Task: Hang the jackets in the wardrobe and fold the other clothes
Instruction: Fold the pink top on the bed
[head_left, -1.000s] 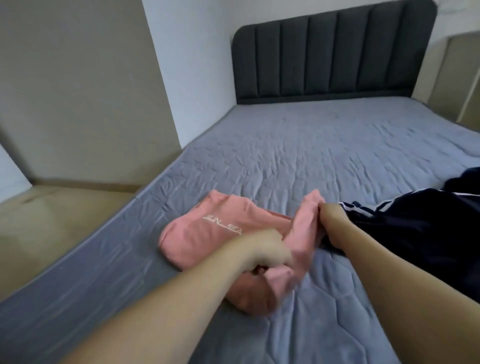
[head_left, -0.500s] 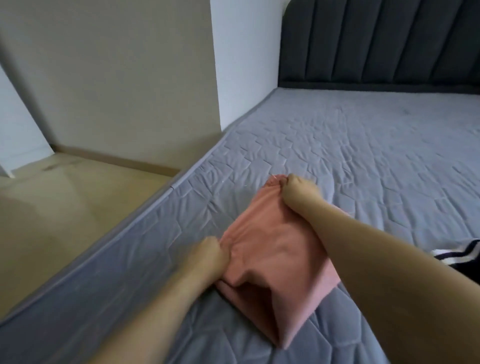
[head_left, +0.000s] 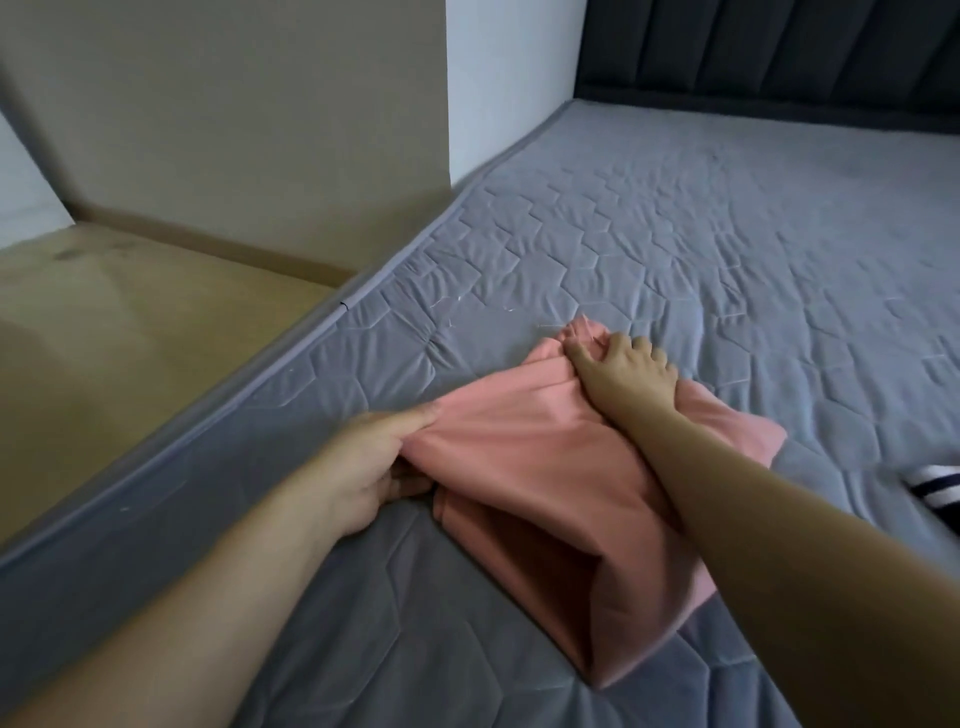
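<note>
A pink garment (head_left: 524, 467), folded over on itself, lies on the grey quilted mattress (head_left: 727, 249) near its left edge. My left hand (head_left: 374, 462) pinches the garment's near-left corner between thumb and fingers. On its far corner my right hand (head_left: 623, 371) lies with fingers spread, the thumb against the bunched pink cloth. My right forearm crosses the garment and hides part of it. A dark navy garment with white stripes (head_left: 930, 488) pokes in at the right edge.
A beige floor (head_left: 130, 332) lies left of the bed. A beige panel (head_left: 249, 114) stands behind it, next to a white wall. The dark padded headboard (head_left: 779, 57) is at the far end.
The pink garment was folded over leftwards and set flat. My right hand went from gripping its far corner to lying spread on it. The view has swung left, away from the navy garment.
</note>
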